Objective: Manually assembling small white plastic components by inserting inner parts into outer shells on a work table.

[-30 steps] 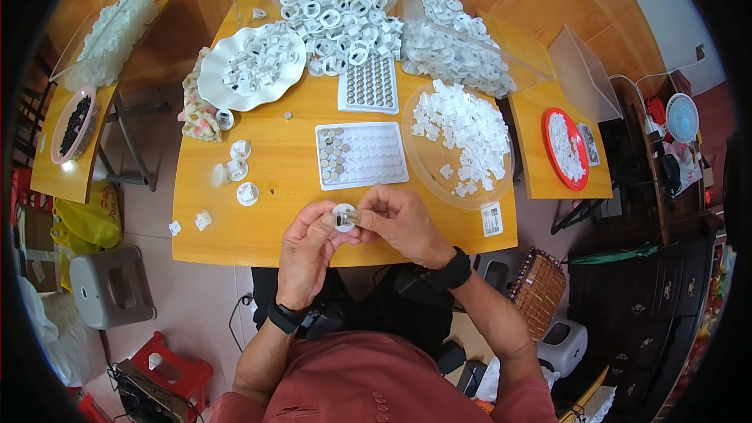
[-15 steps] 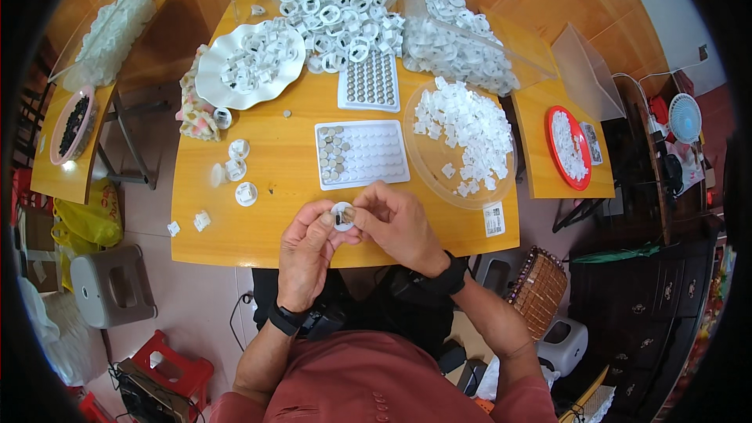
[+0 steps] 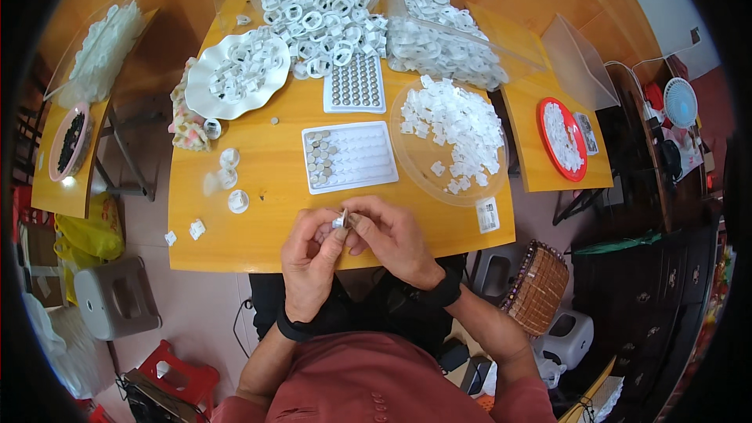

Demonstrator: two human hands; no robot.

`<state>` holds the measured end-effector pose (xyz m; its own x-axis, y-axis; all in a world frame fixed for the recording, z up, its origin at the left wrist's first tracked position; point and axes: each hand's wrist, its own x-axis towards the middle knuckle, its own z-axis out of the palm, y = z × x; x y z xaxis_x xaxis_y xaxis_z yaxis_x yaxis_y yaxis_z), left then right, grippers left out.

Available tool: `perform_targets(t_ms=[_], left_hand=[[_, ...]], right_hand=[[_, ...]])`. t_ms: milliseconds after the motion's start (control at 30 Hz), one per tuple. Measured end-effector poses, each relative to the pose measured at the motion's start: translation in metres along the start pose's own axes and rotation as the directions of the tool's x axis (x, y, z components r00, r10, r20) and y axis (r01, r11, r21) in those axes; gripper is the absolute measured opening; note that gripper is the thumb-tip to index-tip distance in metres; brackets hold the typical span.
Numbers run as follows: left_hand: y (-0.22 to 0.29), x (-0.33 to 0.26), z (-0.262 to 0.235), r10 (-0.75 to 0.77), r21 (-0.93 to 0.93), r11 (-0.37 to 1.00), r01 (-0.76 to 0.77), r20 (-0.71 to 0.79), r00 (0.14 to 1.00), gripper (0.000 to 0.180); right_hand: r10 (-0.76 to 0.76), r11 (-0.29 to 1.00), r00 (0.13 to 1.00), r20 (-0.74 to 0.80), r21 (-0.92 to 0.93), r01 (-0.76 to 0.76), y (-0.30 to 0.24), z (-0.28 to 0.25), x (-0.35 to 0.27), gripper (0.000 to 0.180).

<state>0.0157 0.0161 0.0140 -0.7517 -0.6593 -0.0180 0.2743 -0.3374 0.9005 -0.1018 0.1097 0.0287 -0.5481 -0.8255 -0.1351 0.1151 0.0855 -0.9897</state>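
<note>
Just over the table's front edge, my left hand (image 3: 312, 254) pinches a small round white plastic part (image 3: 339, 222) between thumb and fingers. My right hand (image 3: 392, 241) meets it from the other side, its thumb and forefinger closed at a thin, metallic-looking edge on the part. Whether that edge is a separate piece is too small to tell. Beyond the hands lies a white blister tray (image 3: 356, 176) with button cells (image 3: 319, 158) in its left columns. A fuller tray of button cells (image 3: 356, 86) lies behind it.
Small white pieces fill a clear round tray (image 3: 401, 145) on the right. A scalloped white plate (image 3: 211, 106) and a big heap of round white parts (image 3: 313, 12) stand at the back. Several loose parts (image 3: 238, 201) lie left. A red plate (image 3: 569, 168) is on the right side table.
The white part has turned from facing up to nearly edge-on between my fingers. Both hands stay together in front of the table's edge. The whole view has shifted slightly.
</note>
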Motion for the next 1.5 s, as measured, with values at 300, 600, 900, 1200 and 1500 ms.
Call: perform_targets(t_ms=[300,600,900,1200,1500], left_hand=[[-0.002,0.004,0.001,0.157,0.373,0.912,-0.168,0.059,0.986,0.024],[0.004,0.006,-0.009,0.068,0.188,0.98,-0.067,0.003,0.998,0.016],[0.002,0.006,-0.021,-0.249,-0.409,0.881,0.236,0.022,0.968,0.025],[0.002,0.007,-0.021,-0.27,-0.463,0.848,0.26,0.046,0.962,0.021],[0.001,0.008,-0.019,-0.244,-0.427,0.873,0.234,0.033,0.969,0.019]], right_hand=[[0.069,0.978,0.997,0.044,0.195,-0.077,0.011,-0.003,0.002,0.025],[0.15,0.889,0.98,0.131,0.415,-0.192,0.012,-0.005,0.004,0.029],[0.064,0.995,0.998,0.018,0.073,-0.065,0.001,-0.008,0.007,0.02],[0.0,1.0,1.0,0.012,0.026,0.0,-0.015,-0.005,0.011,0.018],[-0.004,1.0,1.0,0.011,0.017,0.004,-0.012,0.001,0.013,0.016]])
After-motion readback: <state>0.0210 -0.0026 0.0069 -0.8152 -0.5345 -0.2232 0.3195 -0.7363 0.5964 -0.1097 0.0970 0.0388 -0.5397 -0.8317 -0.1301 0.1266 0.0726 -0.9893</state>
